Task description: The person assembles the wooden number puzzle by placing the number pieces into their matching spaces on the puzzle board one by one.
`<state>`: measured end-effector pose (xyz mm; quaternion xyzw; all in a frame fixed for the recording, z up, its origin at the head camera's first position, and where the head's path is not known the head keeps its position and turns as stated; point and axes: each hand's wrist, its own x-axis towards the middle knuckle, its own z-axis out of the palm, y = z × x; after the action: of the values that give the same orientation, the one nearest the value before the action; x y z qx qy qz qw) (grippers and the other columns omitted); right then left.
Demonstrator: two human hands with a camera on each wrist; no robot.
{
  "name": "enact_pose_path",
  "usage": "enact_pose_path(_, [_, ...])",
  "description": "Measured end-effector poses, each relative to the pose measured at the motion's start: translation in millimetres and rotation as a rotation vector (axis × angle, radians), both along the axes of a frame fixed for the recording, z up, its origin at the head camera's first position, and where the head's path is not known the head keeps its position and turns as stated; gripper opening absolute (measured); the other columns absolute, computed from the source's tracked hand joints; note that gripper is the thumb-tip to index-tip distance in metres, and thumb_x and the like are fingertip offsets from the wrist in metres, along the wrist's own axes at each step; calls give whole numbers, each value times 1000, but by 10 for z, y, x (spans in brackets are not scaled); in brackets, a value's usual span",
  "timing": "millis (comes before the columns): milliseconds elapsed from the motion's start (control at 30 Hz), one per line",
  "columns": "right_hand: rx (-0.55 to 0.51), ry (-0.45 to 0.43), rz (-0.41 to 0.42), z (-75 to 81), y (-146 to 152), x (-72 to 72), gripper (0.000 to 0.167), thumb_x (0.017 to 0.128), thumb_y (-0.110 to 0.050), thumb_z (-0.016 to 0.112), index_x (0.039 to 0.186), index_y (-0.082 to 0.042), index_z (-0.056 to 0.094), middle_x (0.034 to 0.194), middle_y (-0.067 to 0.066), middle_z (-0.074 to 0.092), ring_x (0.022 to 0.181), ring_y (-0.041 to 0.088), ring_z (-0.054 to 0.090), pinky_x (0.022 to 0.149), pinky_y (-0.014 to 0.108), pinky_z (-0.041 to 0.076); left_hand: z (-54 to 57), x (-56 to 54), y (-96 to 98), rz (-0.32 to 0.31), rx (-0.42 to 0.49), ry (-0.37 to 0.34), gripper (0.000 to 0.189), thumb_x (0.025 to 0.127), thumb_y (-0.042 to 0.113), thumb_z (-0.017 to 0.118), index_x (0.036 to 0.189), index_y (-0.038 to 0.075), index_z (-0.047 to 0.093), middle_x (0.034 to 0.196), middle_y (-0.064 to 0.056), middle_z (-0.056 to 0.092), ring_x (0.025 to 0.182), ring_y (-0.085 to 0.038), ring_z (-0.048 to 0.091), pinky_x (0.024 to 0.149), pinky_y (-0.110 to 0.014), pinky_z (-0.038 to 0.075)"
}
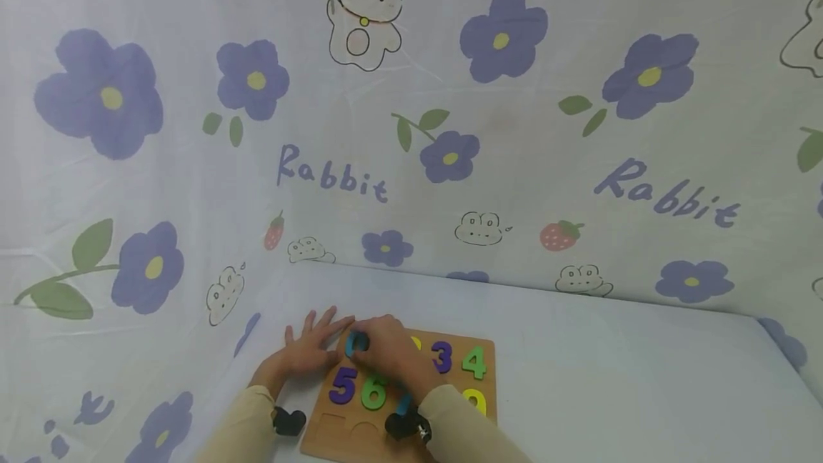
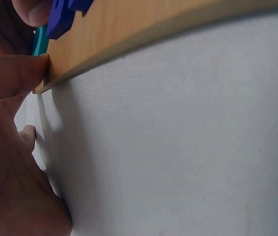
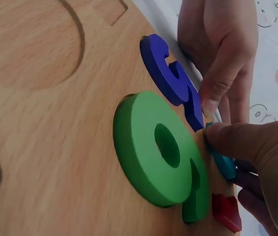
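A wooden number board (image 1: 328, 441) lies on the white table. At its far left corner my right hand (image 1: 388, 349) pinches a blue number piece (image 3: 222, 160), which looks like a 0, between thumb and fingers. My left hand (image 1: 308, 352) is beside that corner with its fingers spread. In the left wrist view the left thumb (image 2: 15, 76) presses on the board's edge. Nearest to the hands are a purple 5 (image 3: 168, 73), a green 6 (image 3: 153, 147) and a red piece (image 3: 227, 212). The right hand and forearm hide part of the board.
A purple 3 (image 1: 441, 356), a green 4 (image 1: 474, 363) and a yellow piece (image 1: 476, 400) sit on the board's right side. Recessed outlines (image 1: 366, 431) show along its near edge. Behind the table (image 1: 611, 377) hangs a flower-printed cloth (image 1: 514, 184).
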<state>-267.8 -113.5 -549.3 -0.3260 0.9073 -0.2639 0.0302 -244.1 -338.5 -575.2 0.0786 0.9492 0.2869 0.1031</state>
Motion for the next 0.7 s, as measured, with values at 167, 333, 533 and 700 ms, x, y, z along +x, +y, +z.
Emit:
enact_pose_path(167, [-74,19,18,67,168,31,35,96,-24,84,130,-18,78,102,-4,79,85,8,64,80,27,58,17,-17,34,-26,4,0,73,98,27,67,168,33,45,184,-19,13,166,-60,-8,118,-90,-15])
enact_pose_path(333, [-139,61,-1,240,528,90,47,97,-21,81,143,-14,73,117,3,82,89,18,74,81,32,62,39,-29,38,-29,7,-6,74,98,29,67,168,37,44,184,-20,14,165,-61,-8,116,-91,-15])
enact_pose_path(533, [-135,38,-82,470,1225,229,49,100,-27,80,147,-16,71,147,3,73,136,28,70,115,50,57,134,33,43,23,-7,17,80,98,26,69,172,32,37,182,-22,20,166,-60,4,122,-89,-5])
enact_pose_path(700, [-87,111,-198,565,1940,398,52,99,-29,83,147,-16,70,149,3,72,142,29,66,117,54,55,419,165,16,41,56,153,77,102,17,68,173,20,36,178,-27,27,164,-56,21,129,-79,17])
